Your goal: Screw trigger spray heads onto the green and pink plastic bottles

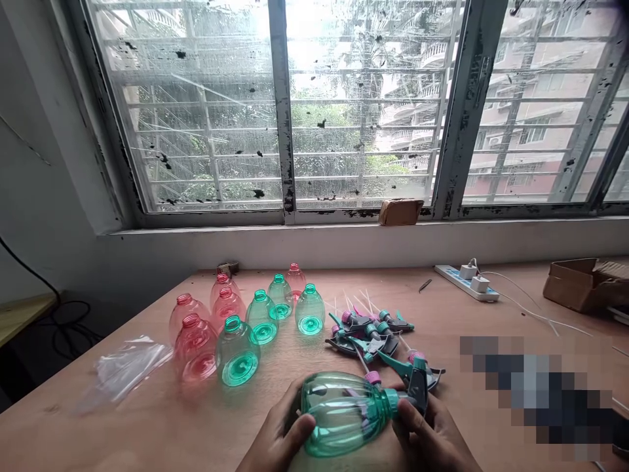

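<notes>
A wide barred window (322, 131), its frame flaking and its glass streaked, fills the far side of the room, with trees and buildings beyond it. Below it runs the wooden surface (442, 314), which carries everything that follows except a brown block (399, 213) up on the sill (334, 227). An open box (572, 288) stands at the far right, and a clear plastic bag (130, 370) lies crumpled at the left. Nearest the camera, the left hand (282, 429) has its grip curled round the base end of a green bottle (339, 416), held on its side just in front of the pile of sprayers. The right hand (437, 432) has its grip closed on a spray head (417, 390) at the bottle's neck (whether the collar is fully threaded I cannot tell). Behind the bag and to its right stand five pink bottles (195, 351) and four green bottles (238, 357), all upright and topless. The power strip (466, 283) holds two white plugs. Between the standing bottles and that strip, loose sprayers (388, 344) lie heaped, their thin tubes pointing various ways. Smallest is a dark, slim tool (425, 285) near the strip.
</notes>
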The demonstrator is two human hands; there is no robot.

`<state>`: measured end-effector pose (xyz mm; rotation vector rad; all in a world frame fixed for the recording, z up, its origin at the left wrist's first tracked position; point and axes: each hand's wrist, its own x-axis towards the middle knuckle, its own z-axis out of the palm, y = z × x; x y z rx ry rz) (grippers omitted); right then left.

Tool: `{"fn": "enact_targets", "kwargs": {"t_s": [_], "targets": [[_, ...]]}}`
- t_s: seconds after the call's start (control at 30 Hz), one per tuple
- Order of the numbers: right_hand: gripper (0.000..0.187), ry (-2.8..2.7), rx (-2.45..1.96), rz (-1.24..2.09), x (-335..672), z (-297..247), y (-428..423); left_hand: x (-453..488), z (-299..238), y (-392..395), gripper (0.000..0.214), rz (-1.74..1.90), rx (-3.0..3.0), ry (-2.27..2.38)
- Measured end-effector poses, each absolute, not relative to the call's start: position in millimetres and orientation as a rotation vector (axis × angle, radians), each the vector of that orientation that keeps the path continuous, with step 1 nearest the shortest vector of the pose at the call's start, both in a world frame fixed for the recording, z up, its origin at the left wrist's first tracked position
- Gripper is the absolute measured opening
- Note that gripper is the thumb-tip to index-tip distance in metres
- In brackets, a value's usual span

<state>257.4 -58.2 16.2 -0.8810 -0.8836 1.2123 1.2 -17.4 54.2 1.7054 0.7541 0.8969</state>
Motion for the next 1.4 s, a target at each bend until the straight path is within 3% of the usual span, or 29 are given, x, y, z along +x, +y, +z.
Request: {"fn": "enact_targets", "kwargs": {"t_s": [0.3, 0.6, 1.03, 1.33, 1.4], "targets": [[0.049, -0.859, -0.866, 1.309, 261, 15, -58, -4, 25, -20, 0.105, 0.898, 1.741, 0.847], [0.059, -0.877, -0.982, 1.309, 263, 30, -60, -5, 24, -20, 0.093, 1.037, 2.12, 0.913], [0.056, -0.823, -0.961, 1.314, 266, 24, -54, 3, 12, -20, 0.089, 1.147, 2.415, 0.877], [0.039, -1.195, -1.107, 0.718, 270, 33, -75, 2, 6, -8, 0.089, 0.925, 2.441, 0.757], [0.035, -1.321, -1.139, 0.68, 275, 42, -75, 2, 16, -13, 0.078, 0.875, 2.44, 0.761]]}}
